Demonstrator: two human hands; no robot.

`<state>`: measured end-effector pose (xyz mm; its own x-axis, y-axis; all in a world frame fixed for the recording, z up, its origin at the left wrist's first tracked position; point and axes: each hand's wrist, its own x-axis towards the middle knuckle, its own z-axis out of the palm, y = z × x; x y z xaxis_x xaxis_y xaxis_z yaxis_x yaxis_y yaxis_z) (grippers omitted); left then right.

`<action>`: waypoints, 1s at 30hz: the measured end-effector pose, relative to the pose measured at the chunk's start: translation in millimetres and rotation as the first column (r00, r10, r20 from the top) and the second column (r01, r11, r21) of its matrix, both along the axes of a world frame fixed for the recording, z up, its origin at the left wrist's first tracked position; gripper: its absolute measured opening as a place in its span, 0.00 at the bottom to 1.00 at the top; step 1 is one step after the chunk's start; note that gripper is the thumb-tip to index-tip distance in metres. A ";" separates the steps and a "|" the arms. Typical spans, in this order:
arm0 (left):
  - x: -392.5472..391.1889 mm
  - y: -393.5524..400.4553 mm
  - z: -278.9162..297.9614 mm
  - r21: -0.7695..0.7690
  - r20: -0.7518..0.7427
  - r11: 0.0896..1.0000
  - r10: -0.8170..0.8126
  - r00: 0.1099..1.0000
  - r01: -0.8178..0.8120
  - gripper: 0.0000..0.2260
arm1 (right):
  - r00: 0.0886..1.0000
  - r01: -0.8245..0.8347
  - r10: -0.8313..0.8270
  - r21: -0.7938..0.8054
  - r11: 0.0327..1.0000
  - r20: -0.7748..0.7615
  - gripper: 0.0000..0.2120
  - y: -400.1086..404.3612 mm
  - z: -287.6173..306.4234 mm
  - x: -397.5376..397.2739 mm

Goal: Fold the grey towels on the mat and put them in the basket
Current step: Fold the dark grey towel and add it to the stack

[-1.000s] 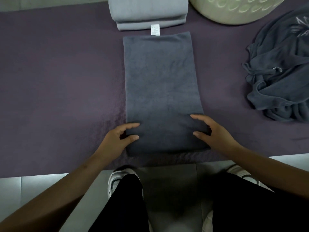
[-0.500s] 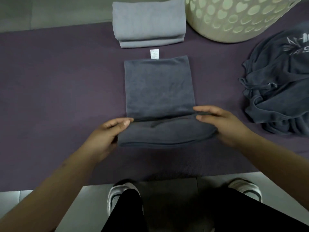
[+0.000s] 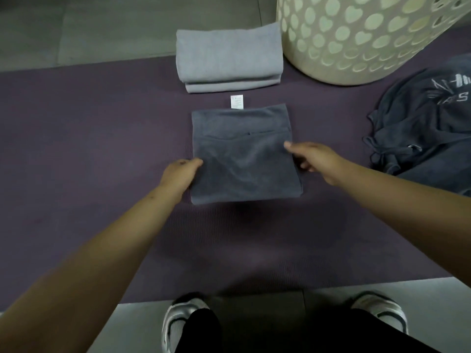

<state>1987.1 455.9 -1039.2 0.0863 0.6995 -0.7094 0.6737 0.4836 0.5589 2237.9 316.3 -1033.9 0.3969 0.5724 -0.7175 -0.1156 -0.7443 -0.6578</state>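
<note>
A dark grey towel [image 3: 244, 169] lies in the middle of the purple mat [image 3: 89, 149], folded over on itself. The edge of its upper layer stops a little short of the far edge, where a white label [image 3: 236, 101] sticks out. My left hand [image 3: 178, 174] holds the towel's left side, thumb on top. At the right side my right hand [image 3: 316, 159] pinches the upper layer. The cream basket [image 3: 356, 39], pierced with heart-shaped holes, stands at the back right.
A folded light grey towel [image 3: 226, 54] lies just beyond the dark one, beside the basket. A heap of unfolded dark grey towels [image 3: 428, 128] sits at the right of the mat. My shoes [image 3: 183, 319] are on the floor at the mat's near edge.
Both hands lifted the towel's near end and carried it away from me over the far half. The towel now shows about half its earlier length.
</note>
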 end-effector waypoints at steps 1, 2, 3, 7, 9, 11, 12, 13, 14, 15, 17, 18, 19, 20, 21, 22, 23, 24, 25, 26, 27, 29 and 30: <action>-4.7 -3.6 -3.5 0.049 -0.029 0.997 -0.054 0.998 0.056 0.10 | 0.996 -0.072 0.073 -0.022 0.997 0.058 0.19 -5.5 -2.8 -1.2; -9.7 -8.3 -6.0 0.053 -0.026 0.995 -0.087 0.996 0.088 0.12 | 0.989 -0.120 0.123 -0.041 0.992 0.078 0.18 -11.4 -6.6 -2.8; -14.3 -14.9 -7.5 0.027 -0.006 0.994 -0.110 0.994 0.110 0.15 | 0.983 -0.162 0.166 -0.059 0.985 0.081 0.18 -17.2 -11.0 -5.8; -26.1 -39.6 -9.1 0.027 0.025 0.977 -0.214 0.976 0.214 0.16 | 0.925 -0.292 0.306 -0.095 0.952 0.226 0.19 -38.8 -24.3 -24.0; -28.3 -43.9 -5.9 0.058 0.022 0.977 -0.207 0.978 0.205 0.14 | 0.878 -0.298 0.312 -0.095 0.950 0.364 0.18 -44.4 -23.2 -31.0; -32.4 -46.0 -1.5 0.058 0.011 0.974 -0.222 0.975 0.221 0.11 | 0.849 -0.292 0.307 -0.102 0.951 0.430 0.17 -49.8 -18.6 -35.5; -35.7 -48.4 1.7 0.042 0.007 0.968 -0.247 0.969 0.247 0.10 | 0.852 -0.283 0.299 -0.101 0.954 0.429 0.17 -53.8 -16.6 -37.1; -39.9 -52.2 4.3 0.008 0.004 0.959 -0.282 0.959 0.282 0.10 | 0.859 -0.277 0.292 -0.098 0.956 0.420 0.17 -59.4 -14.8 -38.8; -44.8 -57.3 5.1 -0.047 0.002 0.946 -0.320 0.948 0.319 0.11 | 0.864 -0.274 0.289 -0.096 0.957 0.412 0.16 -66.3 -13.0 -40.7; -50.2 -62.4 4.7 -0.116 0.003 0.929 -0.354 0.935 0.352 0.12 | 0.863 -0.280 0.296 -0.101 0.955 0.408 0.15 -74.6 -12.3 -42.9; -59.2 -72.5 4.9 -0.270 0.022 0.877 -0.406 0.913 0.397 0.11 | 0.856 -0.307 0.336 -0.138 0.942 0.393 0.11 -90.3 -12.6 -48.1; -61.7 -76.7 4.8 -0.321 0.030 0.848 -0.435 0.900 0.421 0.11 | 0.852 -0.321 0.360 -0.165 0.933 0.379 0.11 -95.9 -14.0 -50.1; -63.4 -79.3 2.7 -0.336 0.023 0.830 -0.465 0.885 0.445 0.11 | 0.852 -0.329 0.375 -0.183 0.926 0.365 0.11 -99.0 -15.6 -51.5; -62.8 -81.1 1.7 -0.307 -0.005 0.834 -0.483 0.876 0.458 0.12 | 0.856 -0.330 0.375 -0.183 0.926 0.356 0.13 -99.4 -17.9 -52.2; -61.8 -80.4 -1.1 -0.225 -0.053 0.859 -0.481 0.875 0.459 0.12 | 0.866 -0.317 0.357 -0.167 0.934 0.351 0.16 -97.2 -19.5 -52.5; -59.4 -78.1 -3.2 -0.111 -0.099 0.894 -0.444 0.891 0.433 0.13 | 0.884 -0.285 0.319 -0.145 0.947 0.342 0.20 -92.5 -20.2 -51.9; -55.4 -73.8 -5.5 0.008 -0.116 0.927 -0.372 0.921 0.375 0.13 | 0.906 -0.242 0.270 -0.122 0.962 0.326 0.23 -85.8 -20.4 -50.6; -50.6 -68.0 -8.8 0.103 -0.086 0.946 -0.301 0.950 0.309 0.13 | 0.925 -0.200 0.222 -0.100 0.975 0.310 0.25 -78.0 -19.9 -48.8; -45.4 -61.8 -12.2 0.165 -0.049 0.952 -0.252 0.966 0.257 0.13 | 0.938 -0.166 0.182 -0.078 0.983 0.294 0.25 -70.0 -19.6 -47.0; -39.4 -56.2 -13.7 0.201 -0.015 0.956 -0.214 0.977 0.213 0.12 | 0.947 -0.141 0.150 -0.052 0.989 0.285 0.22 -61.9 -19.1 -45.6; -33.4 -51.6 -13.8 0.228 -0.007 0.957 -0.182 0.983 0.179 0.11 | 0.947 -0.122 0.124 -0.026 0.992 0.295 0.18 -54.4 -18.2 -44.1; -23.7 -44.0 -13.7 0.305 -0.010 0.946 -0.113 0.994 0.111 0.09 | 0.931 -0.106 0.091 0.024 0.994 0.353 0.10 -43.1 -15.1 -42.7; -19.2 -41.5 -11.8 0.343 0.005 0.937 -0.078 0.997 0.072 0.09 | 0.920 -0.113 0.087 0.047 0.992 0.383 0.09 -39.0 -13.9 -42.8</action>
